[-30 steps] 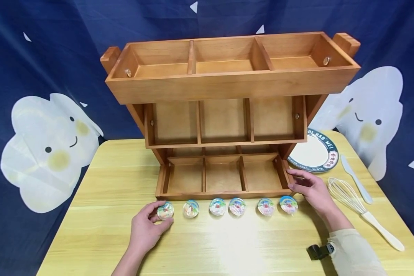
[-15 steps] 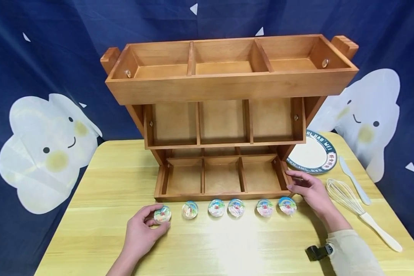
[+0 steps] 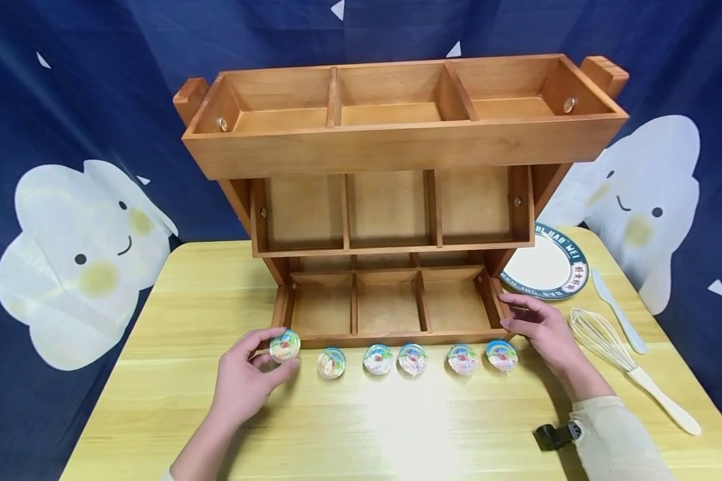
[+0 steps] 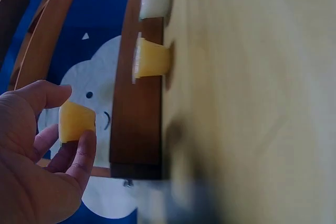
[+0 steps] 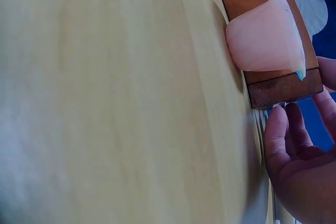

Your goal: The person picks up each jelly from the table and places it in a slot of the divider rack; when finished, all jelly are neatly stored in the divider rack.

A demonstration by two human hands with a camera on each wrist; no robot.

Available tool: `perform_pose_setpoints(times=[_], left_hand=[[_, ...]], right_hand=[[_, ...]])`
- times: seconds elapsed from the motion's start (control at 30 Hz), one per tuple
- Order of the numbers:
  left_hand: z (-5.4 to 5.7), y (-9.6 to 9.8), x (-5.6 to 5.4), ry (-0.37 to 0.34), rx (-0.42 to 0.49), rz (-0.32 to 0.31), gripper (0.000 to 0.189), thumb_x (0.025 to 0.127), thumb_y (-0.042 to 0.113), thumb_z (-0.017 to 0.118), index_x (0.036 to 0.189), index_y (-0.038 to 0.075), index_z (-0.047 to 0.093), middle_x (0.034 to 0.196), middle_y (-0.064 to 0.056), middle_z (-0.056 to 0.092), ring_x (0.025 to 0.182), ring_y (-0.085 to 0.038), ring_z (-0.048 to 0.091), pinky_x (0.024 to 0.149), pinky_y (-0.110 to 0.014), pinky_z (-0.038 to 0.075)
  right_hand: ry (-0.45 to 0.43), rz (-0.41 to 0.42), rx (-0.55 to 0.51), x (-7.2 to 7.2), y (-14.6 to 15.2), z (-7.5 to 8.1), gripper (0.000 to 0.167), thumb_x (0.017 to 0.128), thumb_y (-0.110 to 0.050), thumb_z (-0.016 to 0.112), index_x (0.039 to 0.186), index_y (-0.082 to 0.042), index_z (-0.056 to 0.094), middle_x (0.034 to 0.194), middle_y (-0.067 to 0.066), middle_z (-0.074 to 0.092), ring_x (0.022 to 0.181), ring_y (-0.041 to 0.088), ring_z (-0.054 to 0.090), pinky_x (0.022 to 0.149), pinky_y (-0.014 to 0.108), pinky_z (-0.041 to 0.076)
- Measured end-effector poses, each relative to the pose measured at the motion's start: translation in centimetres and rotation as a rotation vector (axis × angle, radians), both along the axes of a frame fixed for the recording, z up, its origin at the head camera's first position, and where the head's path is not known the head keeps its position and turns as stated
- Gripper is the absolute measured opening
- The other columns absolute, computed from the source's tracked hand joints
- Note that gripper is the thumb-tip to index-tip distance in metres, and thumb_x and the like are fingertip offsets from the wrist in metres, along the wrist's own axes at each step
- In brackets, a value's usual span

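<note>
My left hand [image 3: 247, 374] pinches a small jelly cup [image 3: 285, 347] with a printed lid between thumb and fingers. In the left wrist view this cup [image 4: 77, 121] is orange-yellow and raised off the table. It overlaps the front left corner of a brown wooden tiered rack [image 3: 397, 150] in the head view. My right hand [image 3: 544, 337] touches the rack's lower right side, index fingertip at the side wall and thumb by the front corner. Several more jelly cups stand in a row before the rack, including a yellow one [image 3: 331, 363] and a pink one [image 5: 265, 38].
Each rack tier has three compartments, such as the bottom tray's middle one [image 3: 388, 307]. Right of the rack lie a green-rimmed plate [image 3: 538, 267], a pale knife [image 3: 620, 314] and a white whisk [image 3: 638, 374]. A dark blue curtain [image 3: 96, 80] hangs behind the table [image 3: 186, 321].
My left hand first drew the jelly cup slightly toward me, then raised it up toward the rack's front left corner. The right hand keeps its place at the rack's side.
</note>
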State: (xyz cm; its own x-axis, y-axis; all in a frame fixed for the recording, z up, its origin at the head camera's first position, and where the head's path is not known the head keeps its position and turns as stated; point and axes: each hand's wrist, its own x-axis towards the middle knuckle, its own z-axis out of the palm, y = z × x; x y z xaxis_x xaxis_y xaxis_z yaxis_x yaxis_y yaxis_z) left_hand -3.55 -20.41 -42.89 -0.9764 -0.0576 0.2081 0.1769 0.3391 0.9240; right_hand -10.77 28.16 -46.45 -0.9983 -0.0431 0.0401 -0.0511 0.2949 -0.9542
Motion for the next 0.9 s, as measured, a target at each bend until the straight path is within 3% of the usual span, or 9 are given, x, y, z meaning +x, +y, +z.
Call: perform_pose_setpoints(times=[0.23,0.4,0.67,0.9], left_hand=[[1.2,1.2,-2.4,0.034,0.037,-0.036,0.044,0.07,-0.008,0.087,0.11,0.001,0.071,0.102,-0.012,0.062,0.087,-0.024,0.062,0.072,-0.024,0.058],[1.7,2.3,-4.3,0.015,0.083,-0.043,0.043,0.07,-0.011,0.086,0.109,-0.002,0.069,0.104,-0.014,0.06,0.089,-0.025,0.063,0.071,-0.024,0.058],[1.4,3.5,-6.8,0.005,0.091,-0.052,0.041,0.071,-0.008,0.085,0.109,-0.004,0.069,0.104,-0.017,0.059,0.086,-0.028,0.06,0.068,-0.021,0.056],[0.8,4.5,-8.6,-0.051,0.086,-0.039,0.043,0.071,-0.008,0.085,0.11,-0.003,0.069,0.102,-0.018,0.062,0.079,-0.028,0.065,0.063,-0.022,0.057]], right_hand=[[-0.007,0.005,-0.001,0.0,0.1,-0.1,0.045,0.088,0.0,0.074,0.13,0.006,0.06,0.118,-0.007,0.062,0.101,0.013,0.055,0.082,0.016,0.05],[-0.006,0.005,-0.011,0.0,0.2,-0.1,0.045,0.087,0.001,0.074,0.13,0.006,0.06,0.118,-0.008,0.062,0.102,0.012,0.056,0.083,0.016,0.05],[-0.005,0.007,-0.002,0.0,0.3,-0.1,0.045,0.087,0.001,0.074,0.129,0.006,0.061,0.117,-0.01,0.063,0.102,0.011,0.055,0.084,0.014,0.048],[-0.006,0.013,-0.013,-0.1,0.3,-0.2,0.045,0.087,0.002,0.074,0.129,0.007,0.061,0.116,-0.009,0.062,0.101,0.013,0.055,0.083,0.015,0.048]])
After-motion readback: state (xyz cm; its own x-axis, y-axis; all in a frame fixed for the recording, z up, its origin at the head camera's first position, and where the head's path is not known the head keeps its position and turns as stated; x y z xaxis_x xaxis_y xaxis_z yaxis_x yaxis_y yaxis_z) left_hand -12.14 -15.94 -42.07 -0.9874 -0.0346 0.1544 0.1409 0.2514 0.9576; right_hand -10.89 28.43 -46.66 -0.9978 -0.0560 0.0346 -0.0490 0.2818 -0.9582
